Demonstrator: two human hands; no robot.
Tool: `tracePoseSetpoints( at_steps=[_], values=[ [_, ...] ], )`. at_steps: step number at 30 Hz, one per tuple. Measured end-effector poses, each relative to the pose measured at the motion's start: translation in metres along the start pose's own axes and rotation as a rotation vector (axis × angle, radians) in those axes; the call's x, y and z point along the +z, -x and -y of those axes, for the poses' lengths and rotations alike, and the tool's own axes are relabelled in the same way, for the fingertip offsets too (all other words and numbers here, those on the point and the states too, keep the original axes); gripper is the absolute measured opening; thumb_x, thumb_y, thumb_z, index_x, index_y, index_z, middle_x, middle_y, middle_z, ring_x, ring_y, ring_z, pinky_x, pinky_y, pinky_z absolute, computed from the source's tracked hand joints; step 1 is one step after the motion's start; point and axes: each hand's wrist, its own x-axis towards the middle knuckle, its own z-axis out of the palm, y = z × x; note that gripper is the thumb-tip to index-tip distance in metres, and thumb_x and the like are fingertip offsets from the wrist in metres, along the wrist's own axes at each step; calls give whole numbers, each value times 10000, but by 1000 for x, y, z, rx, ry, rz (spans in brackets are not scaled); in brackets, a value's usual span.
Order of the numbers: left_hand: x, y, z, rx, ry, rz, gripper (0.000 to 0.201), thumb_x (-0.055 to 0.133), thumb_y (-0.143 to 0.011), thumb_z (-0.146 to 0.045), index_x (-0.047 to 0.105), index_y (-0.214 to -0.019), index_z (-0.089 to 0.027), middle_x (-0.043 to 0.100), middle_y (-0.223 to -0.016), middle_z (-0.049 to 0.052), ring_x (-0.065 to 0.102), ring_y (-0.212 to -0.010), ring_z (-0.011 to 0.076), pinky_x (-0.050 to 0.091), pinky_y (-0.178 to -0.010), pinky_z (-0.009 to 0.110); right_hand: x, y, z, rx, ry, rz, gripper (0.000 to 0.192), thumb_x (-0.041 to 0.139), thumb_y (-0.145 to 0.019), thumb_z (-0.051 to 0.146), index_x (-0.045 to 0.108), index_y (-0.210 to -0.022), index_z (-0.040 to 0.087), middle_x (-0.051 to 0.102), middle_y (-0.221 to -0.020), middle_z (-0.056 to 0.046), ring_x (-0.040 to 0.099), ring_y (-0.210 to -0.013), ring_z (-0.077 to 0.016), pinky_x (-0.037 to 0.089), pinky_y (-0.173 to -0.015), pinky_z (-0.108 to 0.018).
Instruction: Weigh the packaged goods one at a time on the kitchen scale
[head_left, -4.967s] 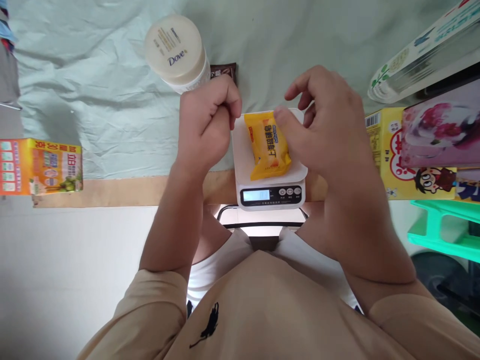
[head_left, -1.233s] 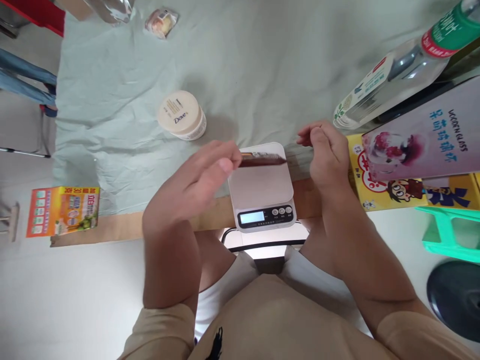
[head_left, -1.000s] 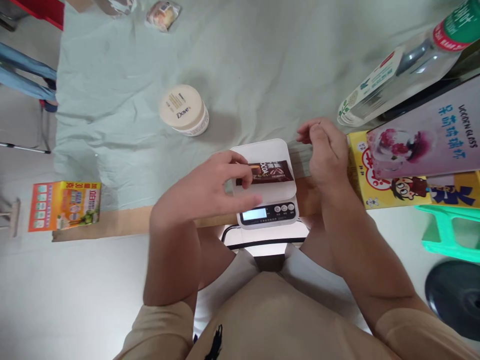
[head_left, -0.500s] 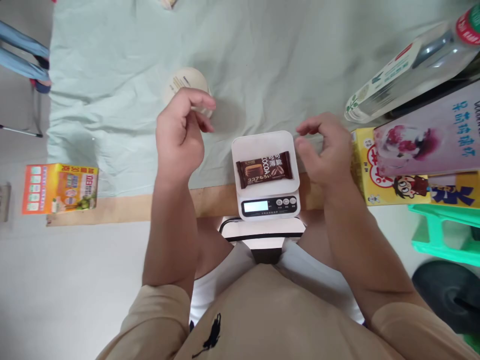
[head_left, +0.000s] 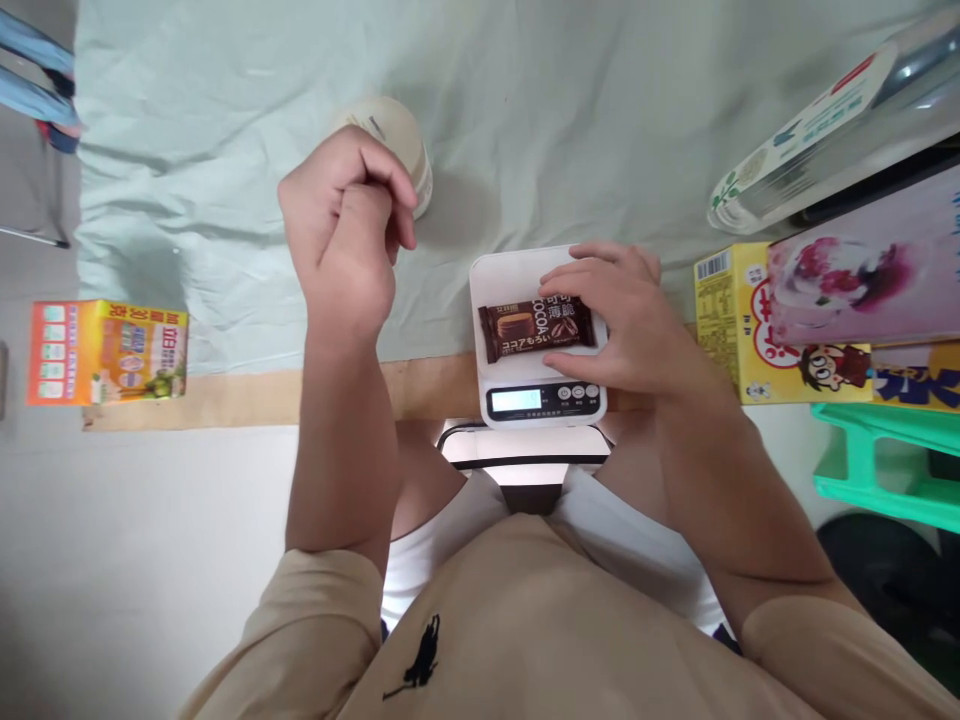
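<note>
A brown cocoa snack packet lies flat on a small white kitchen scale at the table's near edge. My right hand rests on the packet's right end, fingers over the top and thumb at its near side. The lit display faces me. My left hand is curled into a loose fist with nothing in it, held left of the scale. It is in front of a cream-lidded jar, partly hiding it.
A pale green cloth covers the table. An orange box lies at the left edge. On the right are a yellow cartoon box, a purple box and a lying bottle. A green stool stands lower right.
A yellow packet was on the scale earlier; my left hand set the brown packet there and drew back into a fist. My right hand has now moved onto the packet.
</note>
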Motion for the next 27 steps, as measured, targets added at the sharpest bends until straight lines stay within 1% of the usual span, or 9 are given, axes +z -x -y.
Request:
tracePoseSetpoints(
  at_steps=[6,9,12,15,19,21,23,25,27],
  values=[
    [1,-1,2,-1,33,14,213,501,-678,-84,664,-646,-217,527,-486,-61,379,-459,97,286,-508,326,1,1,-1,6,9,11,475,840,-771,443,718,-1211,313,774,-1275,-53,535,-1489,-425,343,-1209,-612],
    [3,1,0,-6,15,20,216,505,-680,-73,669,-655,-212,528,-491,-64,390,-466,89,275,-504,324,5,2,1,-6,30,-21,444,795,-801,379,726,-1230,289,783,-1233,-62,542,-1483,-401,331,-1206,-582],
    [6,4,-2,-29,-26,-6,236,487,-657,-61,671,-657,-210,526,-505,-64,407,-477,82,256,-504,315,8,1,1,-3,55,-41,400,747,-848,340,725,-1243,279,787,-1210,-73,557,-1460,-370,338,-1195,-554],
    [9,6,-5,-82,-55,-49,243,457,-615,-78,656,-627,-217,513,-491,-64,396,-470,87,236,-508,314,11,-2,0,11,86,-33,404,725,-863,329,720,-1263,275,774,-1235,-85,590,-1377,-343,386,-1149,-515],
    [11,5,-10,-147,-106,-66,221,466,-642,-83,647,-626,-209,517,-508,-56,415,-494,83,287,-542,309,6,-1,9,14,128,-56,424,703,-864,316,720,-1286,272,744,-1253,-91,637,-1229,-305,446,-1089,-483],
    [12,4,-13,-143,-100,-66,220,461,-646,-83,644,-620,-202,514,-504,-46,416,-490,83,291,-540,311,-3,8,21,0,145,-146,417,695,-876,307,714,-1292,272,738,-1257,-93,652,-1210,-296,475,-1084,-488],
    [13,3,-16,-128,-58,-77,225,454,-610,-84,648,-604,-197,509,-486,-37,415,-473,86,264,-518,313,-19,24,34,-36,150,-291,410,726,-876,329,709,-1282,272,741,-1244,-99,677,-1172,-293,525,-1042,-495],
    [15,1,-20,-131,-4,-102,240,445,-560,-77,654,-586,-190,508,-466,-29,427,-459,90,239,-496,309,-43,50,42,-88,144,-455,446,806,-832,381,719,-1260,292,754,-1181,-99,703,-1090,-293,571,-949,-505],
    [18,0,-24,-134,35,-143,243,430,-515,-68,640,-551,-184,491,-439,-22,427,-435,87,218,-472,295,-74,83,41,-92,123,-634,504,888,-747,455,745,-1219,354,759,-1072,-82,710,-996,-301,575,-847,-528]
  ],
)
